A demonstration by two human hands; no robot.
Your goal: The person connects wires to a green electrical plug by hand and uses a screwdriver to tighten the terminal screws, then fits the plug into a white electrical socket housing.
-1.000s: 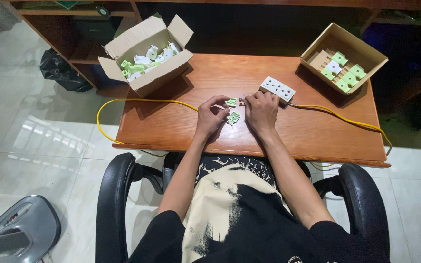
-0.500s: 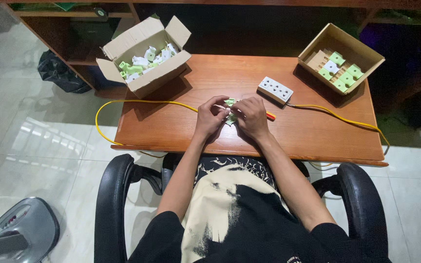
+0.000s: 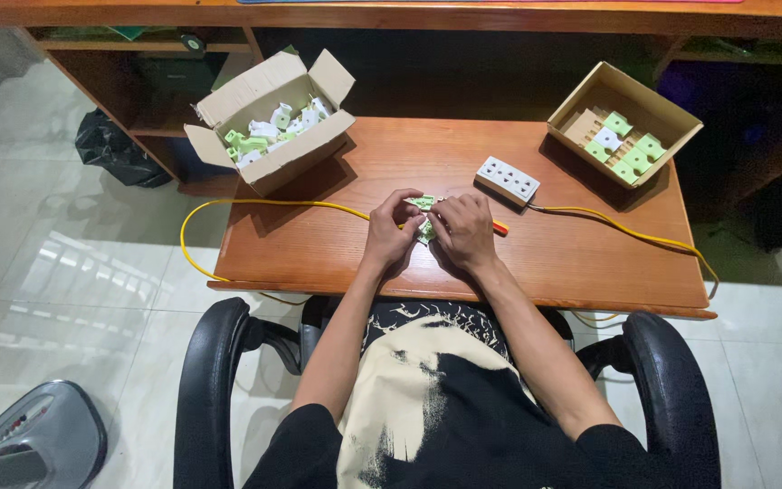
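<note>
Two hands meet mid-counter (image 3: 319, 244): left hand (image 3: 389, 231) and right hand (image 3: 463, 231) both have fingers closed around a small green and white plug part (image 3: 424, 217), just above the wood. Pinched unevenly, it could slip loose toward the white socket strip (image 3: 507, 179).

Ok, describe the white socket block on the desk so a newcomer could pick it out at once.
Start at the wooden desk and look just beyond the right hand. There lies the white socket block, flat and rectangular, with a yellow cable trailing off to the right. Unlike the two cardboard boxes of green and white parts, it lies bare on the wood.
</note>
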